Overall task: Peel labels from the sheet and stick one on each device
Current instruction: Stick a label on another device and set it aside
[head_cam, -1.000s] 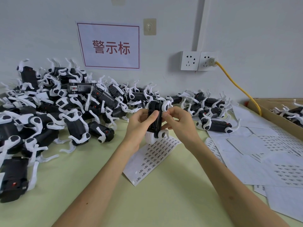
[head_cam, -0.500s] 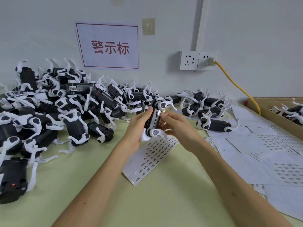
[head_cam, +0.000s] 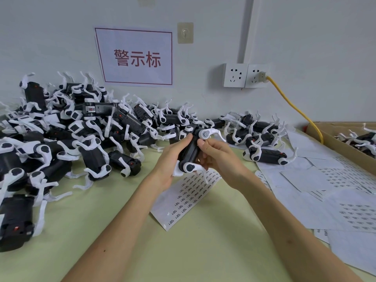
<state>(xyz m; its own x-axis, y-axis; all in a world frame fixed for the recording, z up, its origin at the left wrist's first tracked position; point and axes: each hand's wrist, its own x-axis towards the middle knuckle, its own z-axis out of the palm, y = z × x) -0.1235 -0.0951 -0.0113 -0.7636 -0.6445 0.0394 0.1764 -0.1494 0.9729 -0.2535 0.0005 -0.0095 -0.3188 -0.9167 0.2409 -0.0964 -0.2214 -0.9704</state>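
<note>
At the left of the frame the pile of devices (head_cam: 81, 143) lies heaped on the table (head_cam: 203, 251) against the wall, no different from a second ago.

At centre, the left hand (head_cam: 173, 159) grips one device (head_cam: 190, 151), with its fingers curled round the left side of the black body and its thumb laid over the upper edge. A second ago this device stood nearly upright between the hands. It has since tipped, so its top leans toward the upper right and a white leg juts out there. The right hand (head_cam: 219, 161) has moved from the front of the body to its right flank. The thumb now presses near the top and the fingers are curled against the side. Whether a label is under those fingers cannot be told.

Just below the hands the label sheet (head_cam: 183, 202) lies flat where it was, with its rows of small labels showing.

Toward the right, loose sheets (head_cam: 325, 200) are spread over the table. A cardboard box (head_cam: 333, 139) at the right edge holds more devices.

The tilt suggests that pressing the label is over, or nearly so, and that the device is being turned to check it or to put it aside. The next step is then likely to be a fresh label and another device from the pile.
</note>
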